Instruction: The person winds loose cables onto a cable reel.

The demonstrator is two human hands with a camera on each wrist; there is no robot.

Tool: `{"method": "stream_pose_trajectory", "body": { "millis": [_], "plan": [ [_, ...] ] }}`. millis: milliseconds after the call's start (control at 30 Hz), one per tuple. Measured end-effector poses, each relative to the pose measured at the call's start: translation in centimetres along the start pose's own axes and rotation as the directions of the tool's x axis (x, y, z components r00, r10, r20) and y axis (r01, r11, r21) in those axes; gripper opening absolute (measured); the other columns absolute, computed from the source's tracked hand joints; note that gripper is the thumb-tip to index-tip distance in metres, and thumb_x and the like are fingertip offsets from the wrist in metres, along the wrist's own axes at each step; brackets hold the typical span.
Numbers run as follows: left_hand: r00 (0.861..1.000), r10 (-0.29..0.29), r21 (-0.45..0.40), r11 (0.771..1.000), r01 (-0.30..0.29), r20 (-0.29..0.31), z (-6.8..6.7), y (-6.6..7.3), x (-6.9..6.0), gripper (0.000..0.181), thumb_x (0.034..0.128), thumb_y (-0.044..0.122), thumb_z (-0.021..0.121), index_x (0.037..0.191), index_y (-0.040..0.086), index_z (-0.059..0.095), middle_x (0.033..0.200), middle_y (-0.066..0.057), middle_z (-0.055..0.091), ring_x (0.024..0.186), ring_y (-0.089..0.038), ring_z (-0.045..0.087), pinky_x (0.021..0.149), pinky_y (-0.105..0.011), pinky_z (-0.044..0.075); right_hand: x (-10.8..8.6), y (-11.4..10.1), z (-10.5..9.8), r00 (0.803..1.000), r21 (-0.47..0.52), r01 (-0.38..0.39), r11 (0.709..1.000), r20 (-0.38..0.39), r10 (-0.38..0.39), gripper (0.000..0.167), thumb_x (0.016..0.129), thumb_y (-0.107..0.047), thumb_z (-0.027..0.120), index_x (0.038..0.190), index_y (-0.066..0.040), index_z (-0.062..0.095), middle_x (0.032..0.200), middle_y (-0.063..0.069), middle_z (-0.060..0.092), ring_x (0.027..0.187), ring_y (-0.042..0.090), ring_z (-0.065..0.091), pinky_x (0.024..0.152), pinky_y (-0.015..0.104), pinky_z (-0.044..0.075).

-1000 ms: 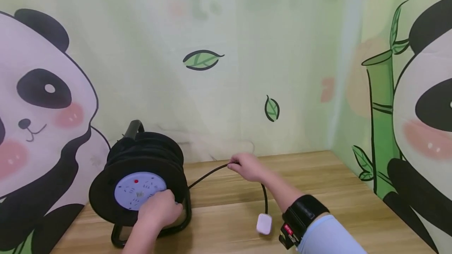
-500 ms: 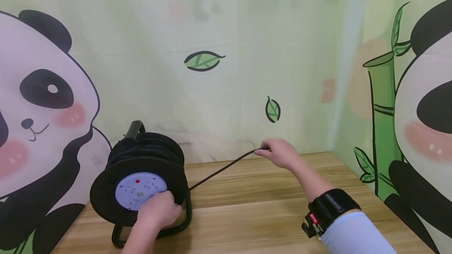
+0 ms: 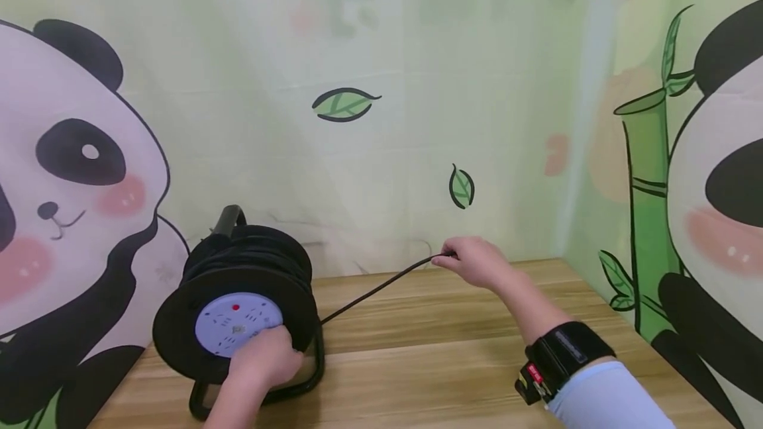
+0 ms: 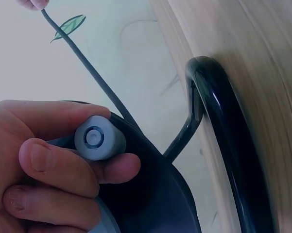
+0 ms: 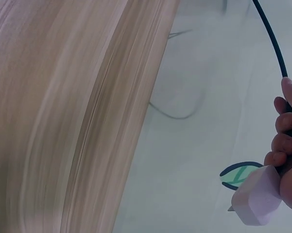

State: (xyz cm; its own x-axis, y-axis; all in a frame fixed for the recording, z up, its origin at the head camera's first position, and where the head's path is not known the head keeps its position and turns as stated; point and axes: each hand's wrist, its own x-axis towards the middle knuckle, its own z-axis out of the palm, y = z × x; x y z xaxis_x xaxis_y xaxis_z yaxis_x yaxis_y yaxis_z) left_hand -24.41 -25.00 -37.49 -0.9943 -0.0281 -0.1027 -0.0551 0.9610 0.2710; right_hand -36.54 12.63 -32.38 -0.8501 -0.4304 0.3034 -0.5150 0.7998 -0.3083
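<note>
A black cable reel [image 3: 173,330] with a pale blue socket face [image 3: 223,323] and a red button stands at left on the table. My left hand [image 3: 268,359] is at the right side of that face. In the left wrist view its fingers pinch a round grey knob [image 4: 101,138]. From the reel a black cable [image 3: 375,290] runs taut up to my right hand [image 3: 477,262], raised near the table's back edge. The right wrist view shows those fingers curled round the cable, with a white plug [image 5: 257,196] at the hand's lower side. In the head view the plug is hidden.
The reel's black tube frame [image 3: 318,363] rests on the wooden table [image 3: 417,376]. Behind it hangs a pale green backdrop [image 3: 387,177] with panda and bamboo prints. A black strap with a small device [image 3: 560,356] is on my right wrist.
My right hand has moved right and slightly up, drawing the cable straighter. The plug, which hung below the hand, is out of sight in the head view. My left hand keeps its hold.
</note>
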Motion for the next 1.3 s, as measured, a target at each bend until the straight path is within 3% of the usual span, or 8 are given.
{"method": "stream_pose_trajectory", "body": {
  "millis": [167,367,467,733,933,1300],
  "plan": [
    [0.999,-0.005,-0.012,1.000,0.005,0.049,-0.1,-0.6,-0.4,0.030,0.0933,0.029,0.069,0.107,0.002,0.068,0.101,-0.010,0.066,0.084,-0.025,0.059,0.079,-0.052,0.049,0.1,-0.5,0.4,1.000,0.001,0.017,1.000,0.014,-0.017,0.027,0.100,-0.037,0.065,0.084,-0.016,0.063,0.071,-0.004,0.056,0.065,0.015,0.050,0.062,0.034,0.042],
    [0.995,-0.024,-0.016,1.000,0.026,0.095,-0.1,-1.3,-1.1,0.028,0.0958,0.033,0.068,0.082,0.009,0.062,0.073,-0.004,0.062,0.069,-0.021,0.057,0.069,-0.044,0.045,0.3,-0.9,1.3,0.998,0.027,0.051,0.998,0.046,-0.053,0.025,0.101,-0.033,0.065,0.085,-0.014,0.065,0.072,-0.004,0.056,0.066,0.014,0.050,0.064,0.034,0.043],
    [0.994,-0.027,-0.033,0.999,0.031,0.107,-0.1,-1.9,-1.3,0.032,0.0957,0.034,0.069,0.077,0.009,0.060,0.066,-0.004,0.062,0.065,-0.020,0.057,0.067,-0.041,0.044,0.5,-1.2,1.6,0.996,0.028,0.076,0.997,0.050,-0.078,0.024,0.101,-0.030,0.065,0.083,-0.013,0.063,0.071,-0.004,0.055,0.065,0.014,0.049,0.064,0.034,0.043],
    [0.993,-0.026,-0.056,0.998,0.032,0.114,-0.1,-3.3,-1.6,0.030,0.0951,0.030,0.068,0.077,0.008,0.059,0.062,-0.004,0.061,0.060,-0.019,0.056,0.064,-0.037,0.041,0.8,-2.5,2.7,0.990,0.032,0.116,0.993,0.076,-0.118,0.021,0.101,-0.026,0.065,0.087,-0.012,0.067,0.073,-0.006,0.058,0.068,0.013,0.052,0.068,0.035,0.046],
    [0.990,-0.026,-0.052,0.998,0.033,0.136,0.2,-4.4,-1.7,0.025,0.0969,0.021,0.064,0.077,0.006,0.059,0.059,-0.004,0.060,0.055,-0.018,0.055,0.060,-0.033,0.042,0.8,-3.5,3.8,0.985,0.023,0.134,0.991,0.108,-0.135,0.022,0.102,-0.025,0.065,0.084,-0.014,0.063,0.069,-0.005,0.055,0.063,0.012,0.049,0.064,0.032,0.044],
    [0.984,-0.065,-0.155,0.984,0.092,0.168,-0.5,-7.5,-2.0,0.020,0.0941,0.016,0.066,0.083,0.001,0.059,0.059,-0.006,0.059,0.050,-0.015,0.049,0.052,-0.028,0.040,0.9,-5.8,5.8,0.978,-0.022,0.136,0.990,0.162,-0.131,0.015,0.104,-0.023,0.062,0.093,-0.013,0.068,0.077,-0.007,0.059,0.070,0.013,0.055,0.070,0.035,0.048]
  ]
}}
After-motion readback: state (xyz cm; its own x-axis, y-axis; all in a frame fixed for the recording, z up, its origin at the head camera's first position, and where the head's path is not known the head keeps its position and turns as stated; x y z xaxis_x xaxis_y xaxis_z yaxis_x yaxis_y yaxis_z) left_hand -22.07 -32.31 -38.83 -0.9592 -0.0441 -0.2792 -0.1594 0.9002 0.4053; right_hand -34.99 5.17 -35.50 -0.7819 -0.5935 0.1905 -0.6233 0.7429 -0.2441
